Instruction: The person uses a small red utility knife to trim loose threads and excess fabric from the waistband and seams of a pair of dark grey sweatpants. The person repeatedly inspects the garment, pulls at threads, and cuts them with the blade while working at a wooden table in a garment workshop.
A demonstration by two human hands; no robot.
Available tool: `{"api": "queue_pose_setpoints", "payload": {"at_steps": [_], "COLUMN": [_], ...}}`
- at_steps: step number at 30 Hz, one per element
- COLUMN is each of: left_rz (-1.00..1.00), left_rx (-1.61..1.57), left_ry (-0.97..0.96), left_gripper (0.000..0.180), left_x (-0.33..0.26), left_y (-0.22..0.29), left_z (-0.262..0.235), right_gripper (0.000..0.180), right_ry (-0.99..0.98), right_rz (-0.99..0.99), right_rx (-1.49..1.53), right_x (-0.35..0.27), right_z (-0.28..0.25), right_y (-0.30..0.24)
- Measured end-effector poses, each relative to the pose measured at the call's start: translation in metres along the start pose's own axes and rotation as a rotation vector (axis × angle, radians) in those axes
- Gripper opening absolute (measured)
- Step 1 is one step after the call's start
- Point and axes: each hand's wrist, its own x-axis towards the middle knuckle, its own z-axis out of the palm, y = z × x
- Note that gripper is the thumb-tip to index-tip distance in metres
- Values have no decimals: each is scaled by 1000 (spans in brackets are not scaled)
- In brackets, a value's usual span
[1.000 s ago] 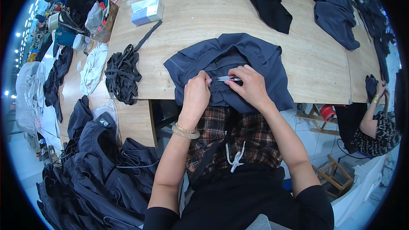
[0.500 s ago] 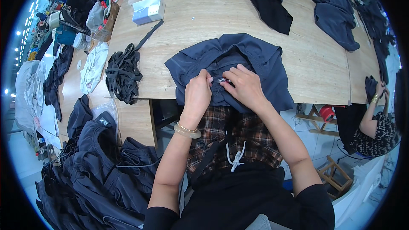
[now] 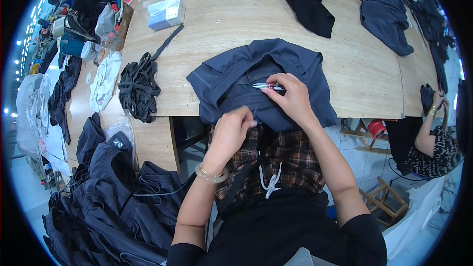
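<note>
A dark blue-grey garment with a gathered elastic waistband lies spread at the table's near edge, its opening facing me. Over that opening my right hand is closed round small silver thread snips, their pointed blades aimed left. My left hand is by the garment's near left edge, lower than the right. Its thumb and fingers are pinched together and slightly blurred; what they hold, if anything, does not show clearly.
A heap of dark strips and a tissue box are on the wooden table to the left. Dark garments pile up at lower left. More garments lie at the far right. Another person's arm shows at right.
My left hand has drawn away from the right hand, down toward me and off the waistband's middle. The right hand has shifted slightly right, and the snips' blades now show more fully.
</note>
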Motion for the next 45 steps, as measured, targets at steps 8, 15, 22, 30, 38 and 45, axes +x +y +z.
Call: {"api": "queue_pose_setpoints", "payload": {"at_steps": [8,15,22,30,38,45], "left_rz": [68,113,76,-206,-180,-49], "left_rx": [97,143,-39,-460,-817,345], "left_ry": [82,343,197,203,-369,368], "left_gripper": [25,18,17,9,17,29], "left_x": [-10,35,34,37,-14,-7], "left_y": [33,-17,-10,-17,-7,27], "left_z": [-19,39,21,17,-49,-29], "right_gripper": [29,30,28,27,26,26], "right_ry": [36,101,89,71,72,75], "right_rz": [96,151,243,267,275,289], "right_rx": [153,265,397,442,485,493], "right_x": [-1,-7,-15,-11,-7,-6], "right_z": [-1,5,8,6,5,4], "right_y": [0,3,17,17,17,19]}}
